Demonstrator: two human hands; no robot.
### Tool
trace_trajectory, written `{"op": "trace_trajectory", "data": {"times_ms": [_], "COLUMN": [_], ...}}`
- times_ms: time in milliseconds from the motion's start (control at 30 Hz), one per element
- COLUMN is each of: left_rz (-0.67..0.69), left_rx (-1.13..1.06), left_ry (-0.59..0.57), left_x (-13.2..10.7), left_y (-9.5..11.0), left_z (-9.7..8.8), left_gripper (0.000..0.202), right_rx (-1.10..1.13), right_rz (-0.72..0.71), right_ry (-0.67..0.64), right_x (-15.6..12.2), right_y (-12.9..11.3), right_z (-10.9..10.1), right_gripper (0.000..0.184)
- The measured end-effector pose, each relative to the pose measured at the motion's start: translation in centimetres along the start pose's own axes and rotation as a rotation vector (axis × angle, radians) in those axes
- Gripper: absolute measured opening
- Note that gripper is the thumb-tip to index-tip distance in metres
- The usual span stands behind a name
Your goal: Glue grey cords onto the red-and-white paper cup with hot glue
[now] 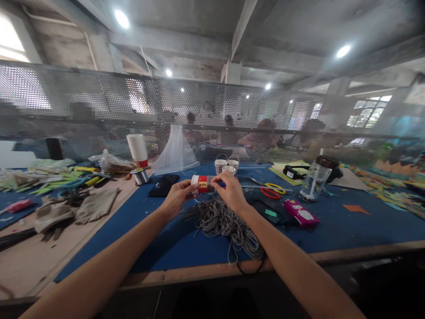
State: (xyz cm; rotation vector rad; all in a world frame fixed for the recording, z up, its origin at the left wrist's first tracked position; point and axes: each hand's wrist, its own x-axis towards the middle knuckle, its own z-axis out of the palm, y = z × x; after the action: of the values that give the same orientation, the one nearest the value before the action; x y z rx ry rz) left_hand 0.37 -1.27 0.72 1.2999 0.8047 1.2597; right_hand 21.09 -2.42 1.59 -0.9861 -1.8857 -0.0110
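Note:
Between my two hands a small red and white paper cup (202,183) lies on its side, held above the blue mat. My left hand (179,197) grips its white end between thumb and fingers. At the other end, wrapped in grey cord, the fingers of my right hand (229,189) are pinched together against the cup. Just below my hands a tangled heap of grey cord (226,221) rests on the mat, with loose loops toward the front edge. Beyond my right hand stand several small cups with handles (220,165).
A stack of paper cups (137,148), a wire spool (140,176) and a black phone (163,185) lie to the left, with gloves (96,206) farther out. Scissors (270,191), a purple box (300,213) and a clear bottle (315,179) are right. A perforated screen (206,102) runs behind.

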Motion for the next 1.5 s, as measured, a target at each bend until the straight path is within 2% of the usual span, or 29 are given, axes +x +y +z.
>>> {"op": "trace_trajectory", "data": {"times_ms": [367, 867, 1500], "left_rz": [0.033, 0.046, 0.041], "left_rx": [0.123, 0.173, 0.205], "left_ry": [-0.044, -0.107, -0.127], "left_x": [-0.04, -0.43, -0.59], "left_y": [-0.28, 0.05, 0.20], "left_z": [0.12, 0.27, 0.37], "left_gripper": [0.037, 0.029, 0.032], "right_rx": [-0.049, -0.072, -0.083], "right_rz": [-0.042, -0.040, -0.059], "right_ry": [0.014, 0.010, 0.014], "right_x": [-0.04, -0.11, -0.13], "right_y": [-0.56, -0.24, -0.44], "right_z": [-0.44, -0.33, -0.44], "right_gripper": [0.008, 0.009, 0.007]}}
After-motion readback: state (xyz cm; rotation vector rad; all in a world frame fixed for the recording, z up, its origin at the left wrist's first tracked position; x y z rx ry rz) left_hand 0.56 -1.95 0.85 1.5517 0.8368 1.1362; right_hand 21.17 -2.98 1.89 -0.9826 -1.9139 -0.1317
